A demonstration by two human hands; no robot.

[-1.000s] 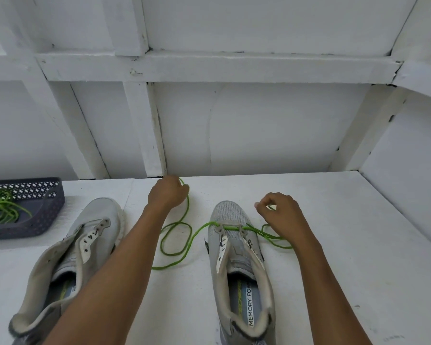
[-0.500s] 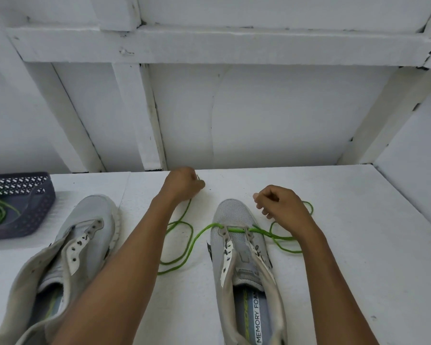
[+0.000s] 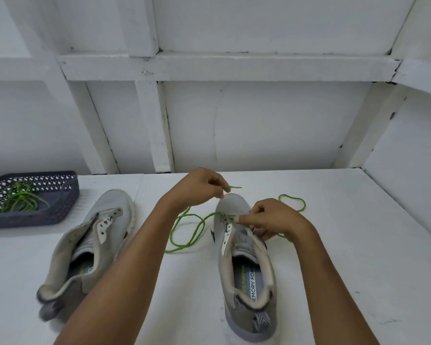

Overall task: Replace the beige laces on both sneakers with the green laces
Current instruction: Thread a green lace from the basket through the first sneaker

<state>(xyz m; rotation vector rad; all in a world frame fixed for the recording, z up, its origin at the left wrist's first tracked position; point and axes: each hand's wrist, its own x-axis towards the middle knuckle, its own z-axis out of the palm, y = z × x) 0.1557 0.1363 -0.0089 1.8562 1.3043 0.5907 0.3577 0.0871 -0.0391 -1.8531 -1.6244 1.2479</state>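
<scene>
Two grey sneakers on white worktop, toes far, no beige laces seen. Left sneaker: unlaced, eyelets bare. Right sneaker: one green lace through its farthest eyelets, slack looping on the worktop to either side. Left grip: pinching one lace end just beyond the right sneaker's toe, tip pointing right. Right grip: fingers curled on the right sneaker's upper at the far eyelets. One dark basket, far left, holding more green laces.
</scene>
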